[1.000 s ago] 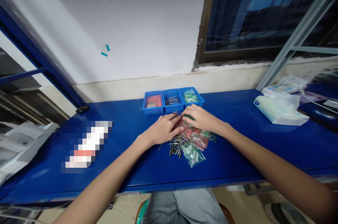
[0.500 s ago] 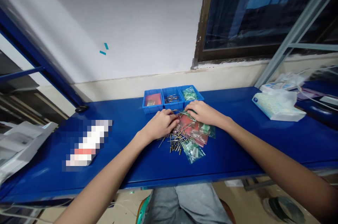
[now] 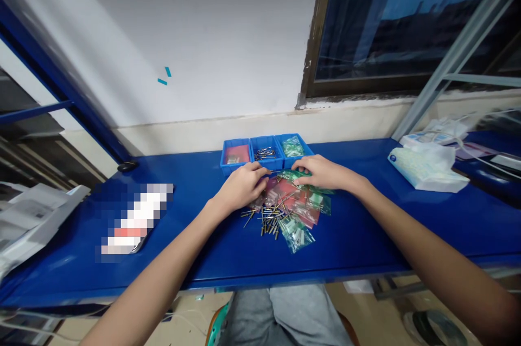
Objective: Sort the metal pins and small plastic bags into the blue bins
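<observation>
A heap of slim metal pins [image 3: 271, 222] with brass-coloured ends lies on the blue table, mixed with small clear bags holding red sheets [image 3: 285, 188]. My left hand [image 3: 243, 186] is at the heap's left side, its fingers curled near a thin pin; what its fingertips hold is hidden. At the upper right of the heap, my right hand [image 3: 323, 173] has its fingers closed on a green-tinted plastic bag [image 3: 290, 174]. Another green-tinted bag with pale pieces [image 3: 298, 234] lies at the front of the heap.
Behind the heap stand three joined blue bins: one with red bags [image 3: 237, 153], one with metal pins [image 3: 265, 153], one with green bags [image 3: 292, 146]. A tissue pack [image 3: 427, 169] is at right. Papers [image 3: 36, 210] and a blurred-out flat object [image 3: 138, 221] are at left.
My hands have moved apart slightly: the left a little leftward, the right a little to the right. Green plastic now shows more around the right fingers. The view has shifted slightly.
</observation>
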`<state>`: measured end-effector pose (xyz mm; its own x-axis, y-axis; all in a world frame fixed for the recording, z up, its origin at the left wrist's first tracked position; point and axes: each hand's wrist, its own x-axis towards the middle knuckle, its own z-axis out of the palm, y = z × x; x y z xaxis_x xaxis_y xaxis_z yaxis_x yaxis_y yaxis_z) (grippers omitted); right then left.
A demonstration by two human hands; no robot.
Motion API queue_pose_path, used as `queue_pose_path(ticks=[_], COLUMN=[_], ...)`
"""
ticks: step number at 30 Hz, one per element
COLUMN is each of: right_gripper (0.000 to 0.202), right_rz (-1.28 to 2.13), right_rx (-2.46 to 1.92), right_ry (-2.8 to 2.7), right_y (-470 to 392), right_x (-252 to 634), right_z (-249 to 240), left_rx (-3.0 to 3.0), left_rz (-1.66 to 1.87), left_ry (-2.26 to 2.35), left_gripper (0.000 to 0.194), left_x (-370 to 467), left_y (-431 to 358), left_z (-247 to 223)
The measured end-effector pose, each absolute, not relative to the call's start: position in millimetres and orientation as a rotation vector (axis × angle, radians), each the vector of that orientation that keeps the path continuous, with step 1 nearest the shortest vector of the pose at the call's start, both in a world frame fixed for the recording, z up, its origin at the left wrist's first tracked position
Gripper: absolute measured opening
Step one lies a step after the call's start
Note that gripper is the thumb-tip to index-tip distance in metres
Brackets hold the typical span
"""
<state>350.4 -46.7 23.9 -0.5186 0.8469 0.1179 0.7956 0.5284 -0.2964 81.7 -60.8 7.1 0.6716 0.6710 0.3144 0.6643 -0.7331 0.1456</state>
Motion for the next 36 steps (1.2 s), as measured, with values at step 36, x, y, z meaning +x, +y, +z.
queue_pose_path(ticks=[36], right_gripper=[0.026], right_rz=[1.108], right_rx=[-0.967], right_ry=[-1.555], right_y=[-74.1], right_x=[294.5], right_z=[8.5], left_rx=[2.604], left_rz=[1.211], left_ry=[0.968], left_gripper=[0.039], left_x=[88.0], left_y=[-60.3], left_z=[-2.3])
